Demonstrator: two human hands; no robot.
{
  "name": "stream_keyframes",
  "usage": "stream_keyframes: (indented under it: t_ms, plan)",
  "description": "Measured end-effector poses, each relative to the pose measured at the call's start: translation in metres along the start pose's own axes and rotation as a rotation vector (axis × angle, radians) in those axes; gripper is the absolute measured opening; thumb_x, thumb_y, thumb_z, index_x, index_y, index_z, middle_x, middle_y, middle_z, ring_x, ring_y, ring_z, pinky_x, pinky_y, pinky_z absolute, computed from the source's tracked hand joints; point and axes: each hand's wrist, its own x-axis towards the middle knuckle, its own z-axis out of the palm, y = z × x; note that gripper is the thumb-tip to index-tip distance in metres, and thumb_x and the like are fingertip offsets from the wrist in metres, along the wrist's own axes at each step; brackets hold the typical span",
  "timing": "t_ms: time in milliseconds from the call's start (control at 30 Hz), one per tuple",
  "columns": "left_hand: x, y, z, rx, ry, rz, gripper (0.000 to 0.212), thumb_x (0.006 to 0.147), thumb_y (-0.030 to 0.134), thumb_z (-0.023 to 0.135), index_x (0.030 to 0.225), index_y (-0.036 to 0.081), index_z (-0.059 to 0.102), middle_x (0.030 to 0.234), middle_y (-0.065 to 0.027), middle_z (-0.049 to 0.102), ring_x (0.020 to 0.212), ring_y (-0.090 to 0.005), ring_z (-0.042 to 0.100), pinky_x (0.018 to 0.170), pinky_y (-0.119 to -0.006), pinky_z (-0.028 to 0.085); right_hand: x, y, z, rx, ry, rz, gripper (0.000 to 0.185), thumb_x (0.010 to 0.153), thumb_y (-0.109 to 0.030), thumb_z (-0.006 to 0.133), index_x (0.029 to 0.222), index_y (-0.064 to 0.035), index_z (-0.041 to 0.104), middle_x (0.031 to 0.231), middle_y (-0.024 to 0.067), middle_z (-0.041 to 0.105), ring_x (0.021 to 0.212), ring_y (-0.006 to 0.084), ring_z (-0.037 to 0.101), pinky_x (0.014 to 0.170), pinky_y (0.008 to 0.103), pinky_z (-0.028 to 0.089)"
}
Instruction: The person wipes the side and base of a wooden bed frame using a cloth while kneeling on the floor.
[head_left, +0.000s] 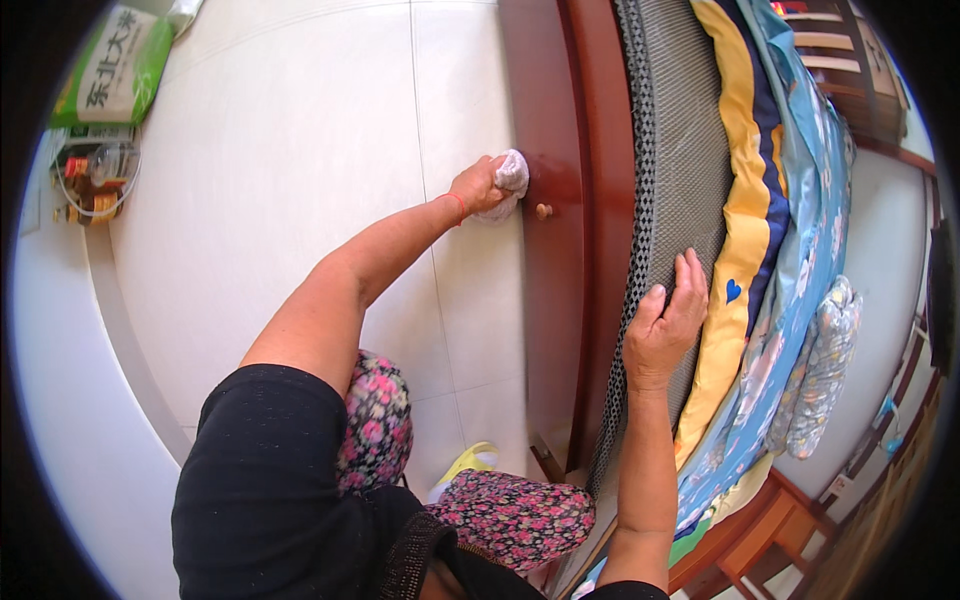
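Observation:
My left hand (477, 184) grips a bunched pale cloth (512, 174), its loose end hanging below the fingers. The cloth touches the dark red wooden side panel (553, 315) of a bed. Just beside it, a small round wooden knob (544, 211) sticks out of the panel. My right hand (666, 326) lies on the grey mesh-covered mattress (686, 142), fingers extended and thumb apart, holding nothing. Its fingertips are close to the yellow edge of a folded quilt (739, 225) with a blue heart on it.
Blue floral bedding (806, 277) and a rolled patterned bundle (825, 367) lie farther right. Pale floor tiles (300, 135) spread left of the bed. A green-and-white printed bag (116, 67) and a clear bag of bottles (97, 176) stand by the left wall. A yellow slipper (469, 461) shows near my knees.

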Motion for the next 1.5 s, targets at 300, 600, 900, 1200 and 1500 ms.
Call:
stream_keyframes:
  t_ms: [300, 600, 900, 1200, 1500]
  plan:
    - [0.018, 0.016, 0.003, 0.067, -0.121, -0.144, 0.055, 0.079, 0.027, 0.067, 0.128, 0.019, 0.045, 0.118, -0.0221, 0.052, 0.109, -0.0420, 0.053, 0.094, -0.045, 0.044, 0.007, 0.009, -0.002, -0.105, -0.055, 0.020, 0.049, 0.082, -0.015, 0.049, 0.128, 0.0011, 0.046, 0.134, 0.0174, 0.047, 0.124, 0.0344, 0.044, 0.105, 0.0470, 0.030]
    - [0.033, 0.007, 0.000, 0.074, -0.290, -0.087, 0.064, 0.075, 0.027, 0.069, 0.131, 0.013, 0.042, 0.121, -0.0221, 0.055, 0.110, -0.0396, 0.055, 0.093, -0.043, 0.047, 0.020, 0.006, 0.003, -0.050, -0.110, -0.002, 0.056, 0.084, -0.019, 0.049, 0.136, 0.0001, 0.039, 0.143, 0.0210, 0.037, 0.133, 0.0364, 0.034, 0.109, 0.0501, 0.025]
    - [0.022, -0.014, 0.007, 0.068, -0.170, -0.053, 0.057, 0.073, 0.028, 0.069, 0.124, 0.012, 0.050, 0.105, -0.0247, 0.064, 0.099, -0.0414, 0.061, 0.087, -0.044, 0.050, 0.177, 0.006, 0.076, 0.085, 0.080, -0.107, 0.050, 0.090, -0.028, 0.048, 0.131, -0.0006, 0.045, 0.138, 0.0208, 0.045, 0.129, 0.0350, 0.040, 0.108, 0.0494, 0.028]
    - [0.016, 0.015, 0.016, 0.061, -0.165, -0.176, 0.056, 0.072, 0.022, 0.068, 0.125, 0.014, 0.050, 0.111, -0.0249, 0.058, 0.104, -0.0432, 0.056, 0.091, -0.045, 0.047, 0.192, 0.014, 0.058, 0.159, 0.036, -0.030, 0.051, 0.088, -0.031, 0.052, 0.130, -0.0027, 0.047, 0.140, 0.0165, 0.044, 0.132, 0.0311, 0.037, 0.110, 0.0518, 0.024]
    - [0.005, -0.031, 0.022, 0.110, -0.065, -0.284, 0.056, 0.067, 0.011, 0.067, 0.119, 0.012, 0.048, 0.107, -0.0213, 0.055, 0.101, -0.0425, 0.054, 0.088, -0.046, 0.046, 0.198, 0.021, 0.036, 0.648, 0.041, 0.051, 0.044, 0.083, -0.024, 0.059, 0.123, -0.0047, 0.052, 0.132, 0.0133, 0.051, 0.124, 0.0306, 0.046, 0.108, 0.0548, 0.024]
